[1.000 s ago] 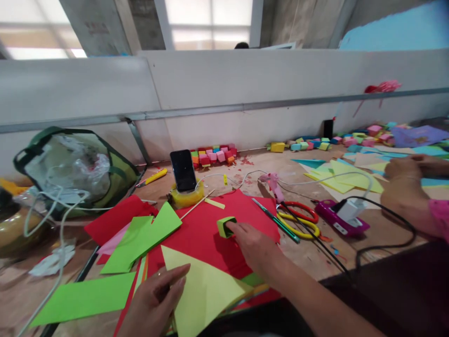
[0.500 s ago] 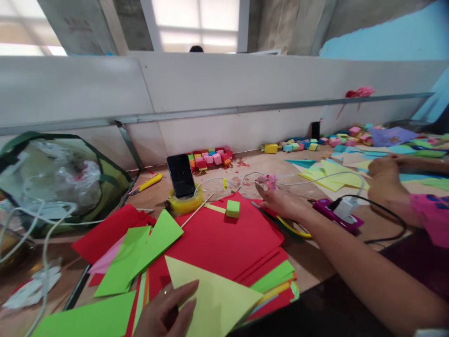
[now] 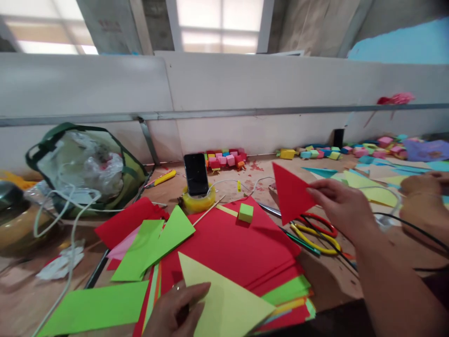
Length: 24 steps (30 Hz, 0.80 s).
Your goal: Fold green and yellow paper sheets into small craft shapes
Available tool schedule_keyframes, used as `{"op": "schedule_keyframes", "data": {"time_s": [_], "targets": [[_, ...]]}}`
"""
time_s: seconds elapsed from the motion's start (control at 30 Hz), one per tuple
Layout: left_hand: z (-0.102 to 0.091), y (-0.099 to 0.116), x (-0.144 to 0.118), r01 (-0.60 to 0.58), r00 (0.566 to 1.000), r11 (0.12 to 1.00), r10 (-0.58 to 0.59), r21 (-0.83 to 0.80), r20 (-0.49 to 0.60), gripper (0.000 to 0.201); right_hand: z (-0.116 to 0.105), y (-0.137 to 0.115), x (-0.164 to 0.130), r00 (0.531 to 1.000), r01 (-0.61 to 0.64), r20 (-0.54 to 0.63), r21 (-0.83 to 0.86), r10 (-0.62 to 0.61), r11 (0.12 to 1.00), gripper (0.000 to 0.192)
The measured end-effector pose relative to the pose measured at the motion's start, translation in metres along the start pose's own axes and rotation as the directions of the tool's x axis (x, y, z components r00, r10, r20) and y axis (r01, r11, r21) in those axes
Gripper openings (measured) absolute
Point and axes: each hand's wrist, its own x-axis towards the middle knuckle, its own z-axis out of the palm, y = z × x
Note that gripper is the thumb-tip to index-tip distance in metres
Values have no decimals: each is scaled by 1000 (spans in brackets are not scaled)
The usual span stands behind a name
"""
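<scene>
My right hand (image 3: 336, 203) pinches a red paper triangle (image 3: 292, 193) between thumb and fingertips, holding it up above the table. Near the bottom edge, my left hand (image 3: 178, 309) grips a pale yellow paper triangle (image 3: 224, 299) by its left side. That triangle lies over a stack of red sheets (image 3: 224, 255) with other colours showing at the edge. A small green paper cube (image 3: 245, 213) rests on the red stack, beside a thin stick (image 3: 209, 209). Scissors with red and yellow handles (image 3: 317, 238) lie below the red triangle, partly covered by it.
Green paper pieces (image 3: 94, 306) lie at left. A phone (image 3: 196, 174) leans upright on a yellow tape roll (image 3: 198, 201). A yellow cutter (image 3: 164, 178), a bag (image 3: 129, 173) and white cables (image 3: 72, 243) are around. At right, another person's hand (image 3: 423, 192) works among papers.
My right hand has come up from the table by the pink object and now holds the red triangle. The view has shifted left. My left hand keeps its hold on the yellow paper.
</scene>
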Motion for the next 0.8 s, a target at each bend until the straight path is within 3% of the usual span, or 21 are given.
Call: {"op": "schedule_keyframes", "data": {"time_s": [0.03,0.1,0.17,0.23,0.37,0.53,0.6,0.73,0.8], "targets": [[0,3,1,2,1000,1000,-2,-13,-18,27,-3,-3,-7,998,-27,-61,131,35,991,24],[1,12,1,-6,998,999,3,-50,-58,24,-3,-11,-27,989,-107,-50,411,139,905,38],[0,24,0,2,993,997,-10,-71,-114,23,4,-17,-50,982,-134,-36,564,186,815,49],[-2,36,-3,2,978,997,-17,-74,-209,22,15,-19,-73,982,-142,-20,559,185,817,50],[-13,52,-10,46,954,998,-57,-46,-293,24,42,-5,-105,977,-152,204,503,54,851,48],[-30,66,-12,178,909,984,-172,-19,-378,30,61,24,-111,953,163,195,309,-230,937,38],[-29,73,-9,214,896,975,-217,-51,-386,33,63,31,-109,919,272,202,295,-338,916,35],[-19,79,1,226,913,964,-260,-141,-314,36,60,35,-107,804,468,202,367,-560,804,28],[-17,80,8,235,908,955,-283,-182,-309,38,57,35,-106,788,506,166,373,-592,778,26]]}}
